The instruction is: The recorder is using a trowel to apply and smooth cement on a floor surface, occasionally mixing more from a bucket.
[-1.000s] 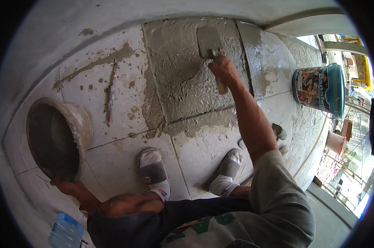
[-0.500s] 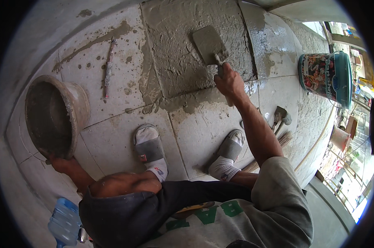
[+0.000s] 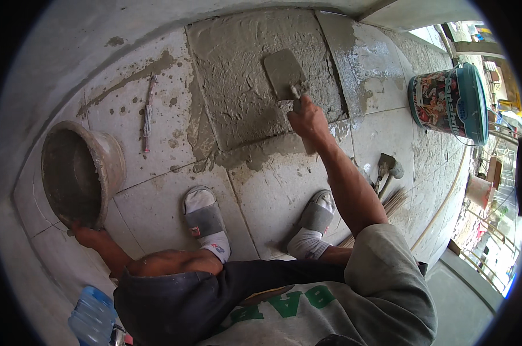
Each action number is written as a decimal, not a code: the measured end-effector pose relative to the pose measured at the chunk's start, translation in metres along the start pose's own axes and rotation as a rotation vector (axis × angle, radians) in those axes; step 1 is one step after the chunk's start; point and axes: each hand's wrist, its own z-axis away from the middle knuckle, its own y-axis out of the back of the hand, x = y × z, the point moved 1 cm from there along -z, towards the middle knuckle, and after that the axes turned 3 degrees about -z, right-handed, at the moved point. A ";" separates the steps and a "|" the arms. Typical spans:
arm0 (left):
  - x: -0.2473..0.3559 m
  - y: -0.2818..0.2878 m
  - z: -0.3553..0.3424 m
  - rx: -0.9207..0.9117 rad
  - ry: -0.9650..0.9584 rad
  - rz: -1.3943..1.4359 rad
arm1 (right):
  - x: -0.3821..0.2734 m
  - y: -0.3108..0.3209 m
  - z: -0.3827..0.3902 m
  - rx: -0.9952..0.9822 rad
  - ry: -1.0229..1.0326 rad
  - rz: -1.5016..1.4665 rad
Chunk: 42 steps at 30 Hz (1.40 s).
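My right hand is closed round the handle of a flat rectangular trowel. The trowel's blade, coated in grey, rests flat on or just over a bed of wet mortar, whose surface is ridged and uneven. On the left, a mortar-crusted bucket leans over with its mouth toward me. My left hand grips its near rim; some of the fingers are hidden. Grey residue lines the bucket's inside.
Pale floor tiles splashed with mortar surround the bed. A thin, mortar-spattered stick lies left of it. To the right are a hammer, a bundle of bristles and a lidded teal pail. A blue water jug stands behind my left arm.
The whole view has shifted a little. My right hand and the trowel have come slightly nearer over the mortar. My left hand stays on the bucket's rim.
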 end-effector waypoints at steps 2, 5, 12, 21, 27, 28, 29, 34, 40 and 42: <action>-0.007 -0.003 0.005 0.002 0.016 0.002 | 0.007 0.010 -0.023 0.148 -0.110 -0.078; -0.014 -0.006 0.001 -0.016 -0.006 -0.007 | 0.014 0.016 -0.045 0.232 -0.109 -0.097; -0.031 0.027 -0.062 -0.085 -0.517 -0.716 | -0.040 -0.038 0.001 -0.069 0.198 0.058; -0.034 0.012 -0.051 -0.080 -0.270 -0.318 | 0.048 0.025 -0.010 0.281 -0.244 -0.045; -0.039 0.019 -0.059 -0.146 -0.263 -0.097 | 0.019 -0.009 0.027 0.034 -0.075 0.008; -0.036 0.013 -0.049 -0.155 -0.260 -0.097 | 0.012 -0.016 0.033 0.006 -0.030 0.028; -0.033 0.008 -0.038 -0.112 -0.194 -0.095 | 0.006 -0.023 0.037 -0.022 0.014 0.048; -0.017 0.000 -0.013 -0.012 -0.104 -0.144 | -0.006 -0.026 0.041 -0.044 0.154 0.068; -0.036 0.018 -0.044 -0.113 -0.759 -0.898 | 0.008 -0.015 0.040 -0.053 0.250 0.083; -0.026 -0.002 -0.004 -0.074 -0.460 -0.488 | 0.020 0.009 0.036 -0.002 0.221 0.173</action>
